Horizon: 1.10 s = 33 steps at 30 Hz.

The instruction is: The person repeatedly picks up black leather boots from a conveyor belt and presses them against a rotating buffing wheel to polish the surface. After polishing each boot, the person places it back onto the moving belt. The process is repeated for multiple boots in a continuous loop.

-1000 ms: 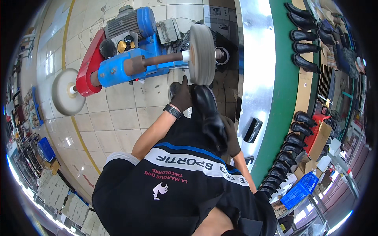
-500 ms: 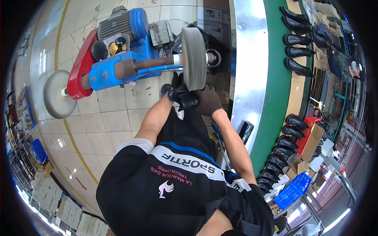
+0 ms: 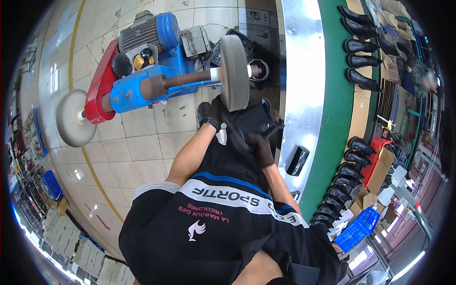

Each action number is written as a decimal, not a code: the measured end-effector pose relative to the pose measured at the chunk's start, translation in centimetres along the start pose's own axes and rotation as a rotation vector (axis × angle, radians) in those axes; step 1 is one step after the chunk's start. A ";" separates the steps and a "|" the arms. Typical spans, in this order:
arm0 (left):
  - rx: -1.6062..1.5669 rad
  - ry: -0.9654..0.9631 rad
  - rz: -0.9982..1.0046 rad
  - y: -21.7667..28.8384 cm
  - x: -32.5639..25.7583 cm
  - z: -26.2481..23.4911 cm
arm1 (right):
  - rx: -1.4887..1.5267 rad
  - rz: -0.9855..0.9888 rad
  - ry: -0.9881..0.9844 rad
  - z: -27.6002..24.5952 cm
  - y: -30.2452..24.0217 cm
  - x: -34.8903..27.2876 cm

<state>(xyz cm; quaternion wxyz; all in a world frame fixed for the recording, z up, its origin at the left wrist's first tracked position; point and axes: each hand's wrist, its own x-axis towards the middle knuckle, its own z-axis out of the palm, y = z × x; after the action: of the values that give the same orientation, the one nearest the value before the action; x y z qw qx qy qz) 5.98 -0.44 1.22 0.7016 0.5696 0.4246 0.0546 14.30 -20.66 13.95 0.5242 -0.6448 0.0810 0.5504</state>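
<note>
Just below the grey buffing wheel [image 3: 234, 71] is a black ankle boot [image 3: 254, 118], tilted, its upper close to or against the wheel's lower rim; I cannot tell if they touch. My right hand [image 3: 261, 151], in a dark brown glove, is closed round the boot's lower right part. At the boot's other end is my gloved left hand [image 3: 216, 113], closed on it, its fingers partly hidden by boot and wheel. The wheel looks streaked, as if spinning. Its shaft joins a blue machine body [image 3: 133, 92].
A second pale wheel [image 3: 71, 118], red belt guard [image 3: 99, 88] and motor [image 3: 147, 32] are at left. To my right runs a metal ledge [image 3: 304, 85] with a black block [image 3: 297, 160]. Beyond, a green surface [image 3: 335, 104] carries rows of black boots [image 3: 362, 80]. A blue crate [image 3: 358, 228] stands lower right.
The boot has turned, so its shaft now points up and right beside the wheel. My right hand has moved lower. The black block on the ledge shows more fully.
</note>
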 end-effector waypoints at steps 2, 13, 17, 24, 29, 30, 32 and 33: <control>-0.477 0.045 -0.119 -3.3 1.8 -0.5 | 0.408 0.257 0.004 2.6 -2.9 1.5; 0.557 0.784 0.490 4.9 -5.4 -6.7 | 0.382 0.498 -0.202 0.5 -4.1 4.4; 0.747 0.677 0.598 11.9 -4.9 -3.7 | 0.167 0.292 -0.205 0.5 -1.5 2.9; 0.690 0.380 0.785 18.9 -6.2 0.5 | 0.133 0.007 -0.305 2.4 3.3 2.4; 0.903 0.054 0.984 21.0 -4.6 3.5 | 0.717 0.232 -0.547 4.9 1.3 3.4; 0.955 -0.055 1.066 20.8 -4.5 3.7 | 0.729 0.248 -0.552 5.4 0.8 3.3; 1.040 -0.288 1.231 21.1 -4.4 4.4 | 0.708 0.255 -0.525 5.3 -0.5 3.4; 1.044 -0.419 1.255 21.1 -4.9 5.1 | 0.652 0.253 -0.507 4.9 -1.2 3.6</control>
<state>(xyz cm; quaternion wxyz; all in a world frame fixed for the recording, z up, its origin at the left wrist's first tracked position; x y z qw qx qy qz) 14.83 0.30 21.62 0.2518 0.9496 -0.1392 0.1243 13.40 -14.66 12.54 0.6323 -0.2746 0.1977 0.6970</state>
